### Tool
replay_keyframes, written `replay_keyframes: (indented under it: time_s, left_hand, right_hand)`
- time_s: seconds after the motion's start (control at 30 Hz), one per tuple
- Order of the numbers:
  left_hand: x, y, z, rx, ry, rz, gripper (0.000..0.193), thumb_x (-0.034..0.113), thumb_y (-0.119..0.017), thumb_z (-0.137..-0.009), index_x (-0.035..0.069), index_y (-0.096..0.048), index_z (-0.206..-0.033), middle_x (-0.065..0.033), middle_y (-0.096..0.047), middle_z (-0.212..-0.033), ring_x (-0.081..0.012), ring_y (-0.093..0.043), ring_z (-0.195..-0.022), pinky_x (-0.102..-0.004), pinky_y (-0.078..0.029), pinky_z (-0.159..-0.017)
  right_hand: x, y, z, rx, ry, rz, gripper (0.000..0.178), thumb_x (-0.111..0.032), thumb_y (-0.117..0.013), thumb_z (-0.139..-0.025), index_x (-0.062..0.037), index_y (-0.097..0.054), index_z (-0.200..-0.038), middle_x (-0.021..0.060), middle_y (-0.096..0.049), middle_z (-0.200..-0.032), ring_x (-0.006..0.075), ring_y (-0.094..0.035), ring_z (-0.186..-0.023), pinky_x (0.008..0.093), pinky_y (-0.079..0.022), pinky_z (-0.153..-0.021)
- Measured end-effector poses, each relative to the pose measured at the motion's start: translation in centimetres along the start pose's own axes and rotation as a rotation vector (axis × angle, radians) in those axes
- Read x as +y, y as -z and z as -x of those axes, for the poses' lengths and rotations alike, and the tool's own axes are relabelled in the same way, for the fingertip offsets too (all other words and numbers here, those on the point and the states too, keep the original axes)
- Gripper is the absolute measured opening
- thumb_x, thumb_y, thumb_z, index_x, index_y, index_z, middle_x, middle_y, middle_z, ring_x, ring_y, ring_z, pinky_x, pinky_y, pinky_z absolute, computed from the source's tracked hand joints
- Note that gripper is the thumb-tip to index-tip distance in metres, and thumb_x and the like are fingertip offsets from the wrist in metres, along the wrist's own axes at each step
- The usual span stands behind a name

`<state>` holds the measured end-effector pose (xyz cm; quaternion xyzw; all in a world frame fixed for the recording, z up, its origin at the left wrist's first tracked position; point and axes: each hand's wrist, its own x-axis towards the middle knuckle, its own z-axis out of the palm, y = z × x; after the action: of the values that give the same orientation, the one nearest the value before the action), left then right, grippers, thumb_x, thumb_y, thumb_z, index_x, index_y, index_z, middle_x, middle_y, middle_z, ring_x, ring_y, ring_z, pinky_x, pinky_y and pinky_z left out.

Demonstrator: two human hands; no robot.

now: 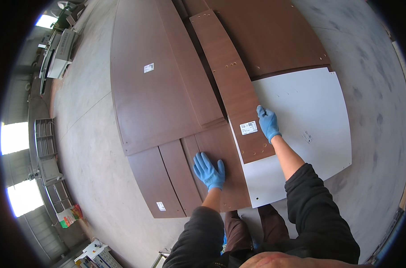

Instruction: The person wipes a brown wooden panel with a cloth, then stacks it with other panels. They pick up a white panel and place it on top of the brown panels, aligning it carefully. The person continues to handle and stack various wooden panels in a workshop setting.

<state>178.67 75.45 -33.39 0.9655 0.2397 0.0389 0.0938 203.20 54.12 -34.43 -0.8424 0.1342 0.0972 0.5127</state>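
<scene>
Both hands wear blue gloves and neither is closed around anything. The left hand (209, 171) lies flat, fingers spread, palm down on a short brown panel (221, 172) near the person's knees. The right hand (268, 122) rests with fingers extended on the right edge of a long narrow brown board (232, 85), close to that board's near end; whether the fingertips curl under the edge cannot be determined. The narrow board runs away from the person, carries a white label (248, 127) near its near end and shows small drilled holes along its length. Its near end overlaps a white panel (310, 129), which lies flat on the concrete floor (91, 147) to the person's right. A large brown panel (154, 89) with a small white sticker lies to the left of the narrow board, and another brown panel (274, 35) lies beyond the white one. Two narrower brown strips (167, 178) lie just left of the short panel. Both forearms emerge from dark pushed-up sleeves. Grey metal racks (46, 152) stand at the far left.
</scene>
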Motion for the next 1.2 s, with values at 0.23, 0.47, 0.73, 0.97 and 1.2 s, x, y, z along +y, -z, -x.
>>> replay_keyframes:
  time_s: [0.23, 0.47, 0.73, 0.97, 1.2]
  left_hand:
    - [0.0, 0.1, 0.0, -0.006, -0.006, 0.011, 0.088, 0.049, -0.063, -0.097, -0.004, -0.037, -0.161, -0.0277, -0.039, -0.166, -0.0461, -0.035, -0.155, -0.0596, -0.025, -0.126]
    - [0.0, 0.2, -0.1, -0.05, 0.027, -0.001, 0.089, 0.049, -0.065, -0.096, -0.003, -0.037, -0.162, -0.027, -0.038, -0.167, -0.0445, -0.033, -0.156, -0.0591, -0.025, -0.127]
    - [-0.8, 0.7, 0.4, 0.013, -0.001, 0.119, 0.087, 0.046, -0.066, -0.096, 0.0, -0.035, -0.163, -0.0232, -0.036, -0.169, -0.042, -0.03, -0.159, -0.0562, -0.02, -0.129]
    - [-3.7, 10.5, 4.1, 0.076, 0.082, 0.686, 0.051, 0.037, -0.069, -0.1, 0.001, -0.066, -0.137, -0.0237, -0.07, -0.133, -0.0411, -0.067, -0.121, -0.0441, -0.052, -0.107]
    - [-7.3, 28.1, 22.0, -0.343, 0.689, 2.166, 0.065, 0.06, -0.046, -0.111, 0.009, -0.059, -0.149, -0.0035, -0.068, -0.137, -0.0176, -0.066, -0.119, -0.0373, -0.054, -0.104]
  right_hand:
    - [-1.1, 0.7, -0.4, -0.009, -0.014, -0.037, 0.054, -0.044, -0.059, -0.109, 0.0023, -0.069, -0.084, 0.0131, -0.068, -0.075, 0.0237, -0.061, -0.071, 0.0408, -0.05, -0.071]
    - [-2.8, 8.0, 6.2, 0.008, 0.07, -0.298, 0.038, -0.025, -0.053, -0.114, -0.0053, -0.054, -0.082, -0.0075, -0.042, -0.079, 0.007, -0.036, -0.074, 0.0272, -0.036, -0.065]
    - [-3.1, 15.6, 24.1, 0.025, 0.003, -0.287, 0.036, -0.024, -0.052, -0.115, -0.0112, -0.05, -0.082, -0.0098, -0.037, -0.082, 0.0024, -0.031, -0.074, 0.0229, -0.028, -0.063]
    - [-4.1, 18.0, 38.6, -0.103, 0.083, -0.097, 0.038, -0.027, -0.051, -0.115, -0.0116, -0.046, -0.081, -0.0091, -0.036, -0.08, 0.0039, -0.032, -0.071, 0.0267, -0.028, -0.06]
    - [-7.2, 15.0, 44.9, -0.444, 0.409, 0.194, 0.044, -0.031, -0.05, -0.115, -0.0029, -0.05, -0.081, -0.0019, -0.039, -0.075, 0.0117, -0.037, -0.071, 0.0342, -0.035, -0.062]
